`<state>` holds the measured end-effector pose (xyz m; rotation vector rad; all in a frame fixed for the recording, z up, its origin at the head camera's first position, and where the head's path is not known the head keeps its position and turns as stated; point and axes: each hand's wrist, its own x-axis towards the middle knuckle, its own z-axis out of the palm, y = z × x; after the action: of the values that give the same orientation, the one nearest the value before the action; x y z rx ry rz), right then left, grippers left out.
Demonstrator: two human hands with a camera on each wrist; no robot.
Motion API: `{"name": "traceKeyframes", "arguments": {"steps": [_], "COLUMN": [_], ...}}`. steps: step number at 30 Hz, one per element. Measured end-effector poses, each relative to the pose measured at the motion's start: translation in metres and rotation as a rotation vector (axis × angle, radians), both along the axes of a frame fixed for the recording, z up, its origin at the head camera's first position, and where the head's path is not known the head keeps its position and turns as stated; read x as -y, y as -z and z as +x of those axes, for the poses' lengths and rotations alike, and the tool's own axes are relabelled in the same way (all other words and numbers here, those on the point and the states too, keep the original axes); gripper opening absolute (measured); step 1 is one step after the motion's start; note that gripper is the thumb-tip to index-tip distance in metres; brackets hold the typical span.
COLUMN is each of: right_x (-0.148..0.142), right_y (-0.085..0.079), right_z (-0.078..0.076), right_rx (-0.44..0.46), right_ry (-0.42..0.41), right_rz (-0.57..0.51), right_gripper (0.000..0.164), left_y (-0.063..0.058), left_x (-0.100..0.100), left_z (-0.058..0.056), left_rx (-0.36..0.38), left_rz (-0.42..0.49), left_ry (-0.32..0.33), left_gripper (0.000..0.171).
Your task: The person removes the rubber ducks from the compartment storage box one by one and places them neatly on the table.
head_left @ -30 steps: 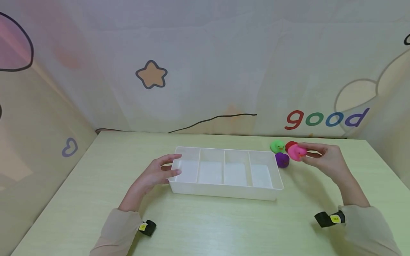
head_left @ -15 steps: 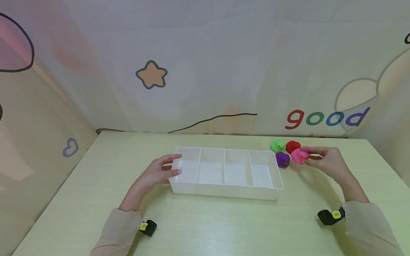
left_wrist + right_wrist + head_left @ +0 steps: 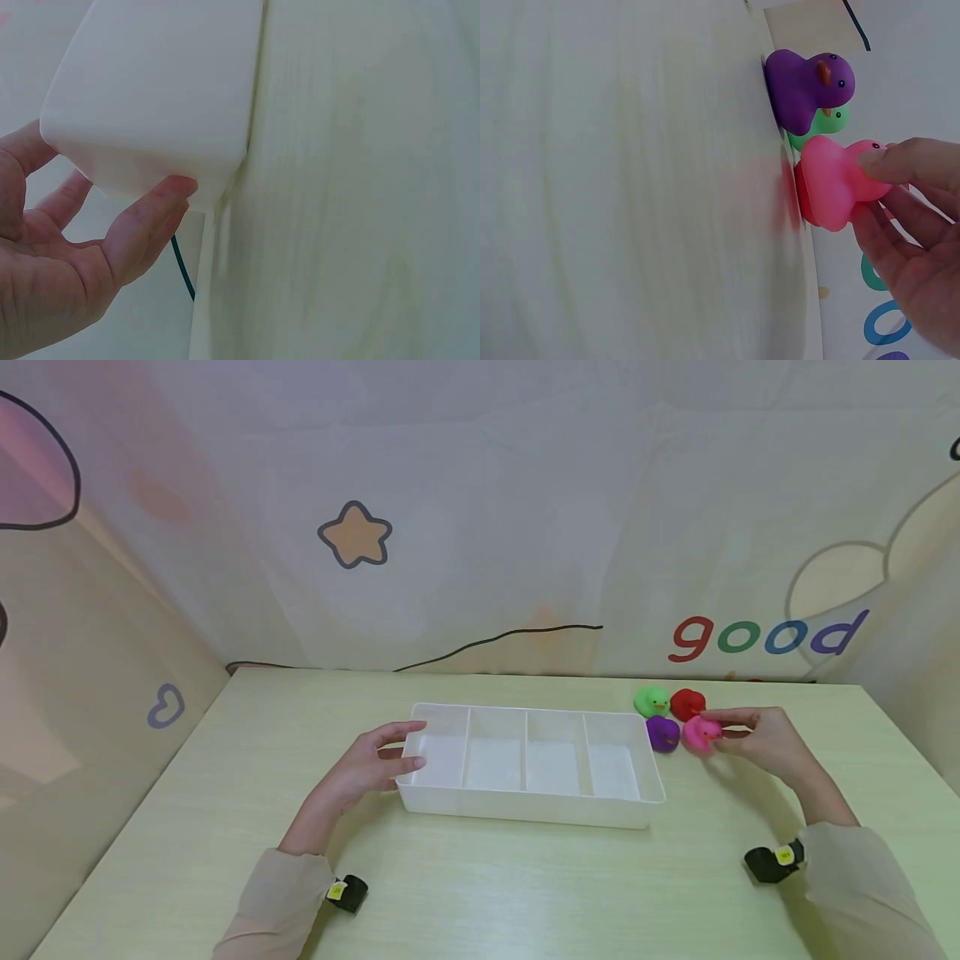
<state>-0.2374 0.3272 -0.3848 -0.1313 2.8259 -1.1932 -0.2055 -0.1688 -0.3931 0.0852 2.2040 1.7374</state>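
Note:
A white divided tray point(image 3: 525, 807) lies on the table, its several compartments facing up. At its left end my left hand point(image 3: 372, 762) holds the rim, the thumb and a finger reaching over the edge; the left wrist view shows fingertips point(image 3: 180, 186) against the outer end wall. My right hand point(image 3: 768, 743) pinches a pink rubber duck point(image 3: 701, 733) between thumb and fingers. Close around that duck stand a red rubber duck point(image 3: 687, 704), a purple rubber duck point(image 3: 663, 734) and a green rubber duck point(image 3: 652, 702). In the right wrist view the pink duck mostly hides the red one.
The pale wooden table point(image 3: 525, 893) ends at the back against a printed cloth wall point(image 3: 495, 527). The purple duck sits right beside the tray's right end. Each wrist wears a small black camera point(image 3: 772, 863).
My right hand has brought the pink duck down and slightly toward me, from in front of the red duck to beside the purple one. The left hand and tray stay still.

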Motion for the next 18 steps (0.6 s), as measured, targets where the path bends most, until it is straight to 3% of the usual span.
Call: {"name": "traceKeyframes", "arguments": {"steps": [18], "right_x": [-0.0024], "right_y": [0.0059], "right_z": [-0.0036], "right_rx": [0.049], "right_ry": [-0.031], "right_rz": [0.045], "right_gripper": [0.046], "left_y": [0.0013], "left_x": [0.0005], "left_z": [-0.0006], "left_rx": [0.000], "left_rz": [-0.010], "left_ry": [-0.001], "left_gripper": [0.058]}}
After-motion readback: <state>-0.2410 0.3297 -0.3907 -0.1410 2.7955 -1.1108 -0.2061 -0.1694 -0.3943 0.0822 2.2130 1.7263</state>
